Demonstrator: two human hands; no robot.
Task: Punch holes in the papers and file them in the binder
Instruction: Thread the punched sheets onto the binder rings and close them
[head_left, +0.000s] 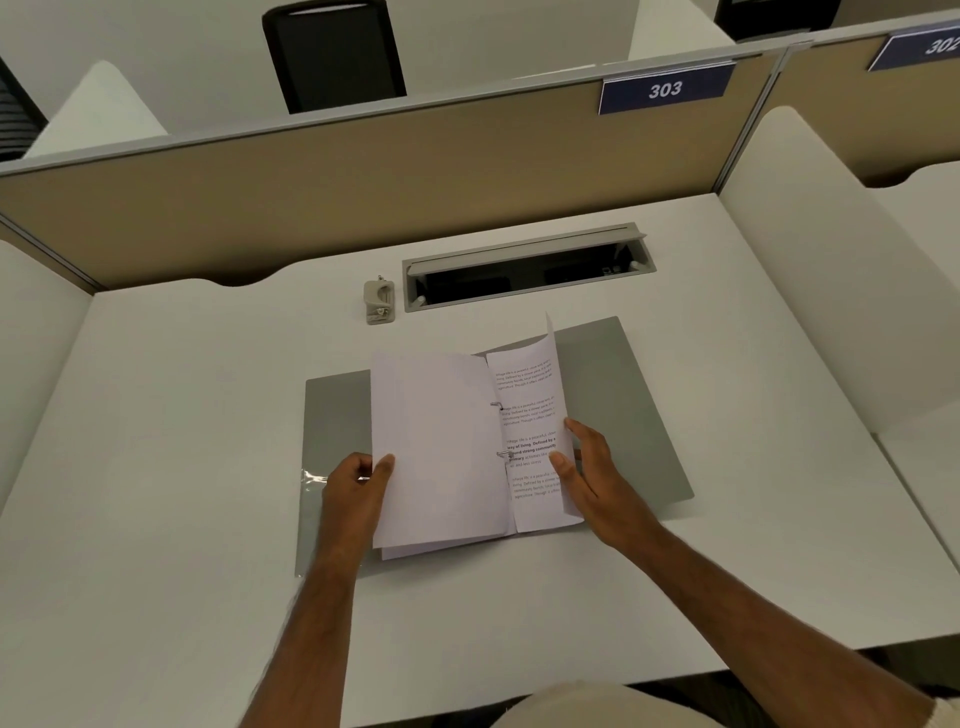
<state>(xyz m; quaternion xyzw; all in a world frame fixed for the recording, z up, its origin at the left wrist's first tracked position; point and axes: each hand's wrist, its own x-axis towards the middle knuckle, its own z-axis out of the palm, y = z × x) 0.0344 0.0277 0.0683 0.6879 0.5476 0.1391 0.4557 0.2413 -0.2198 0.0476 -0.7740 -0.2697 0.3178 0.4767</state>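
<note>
A grey binder (618, 415) lies open and flat on the white desk, its two metal rings (501, 431) showing in the middle. White papers (436, 447) sit on the rings; the left stack shows blank backs, and a printed sheet (535, 431) on the right is curled upward. My left hand (358, 488) pinches the left edge of the blank stack. With thumb on the text and fingers behind it, my right hand (587, 467) holds the outer edge of the printed sheet. A small beige hole punch (379, 301) stands beyond the binder, untouched.
An open cable tray (524, 270) is set into the desk behind the binder. Beige partitions wall the desk at the back and sides; a sign reads 303 (665, 89). A black chair (332, 52) stands beyond the partition.
</note>
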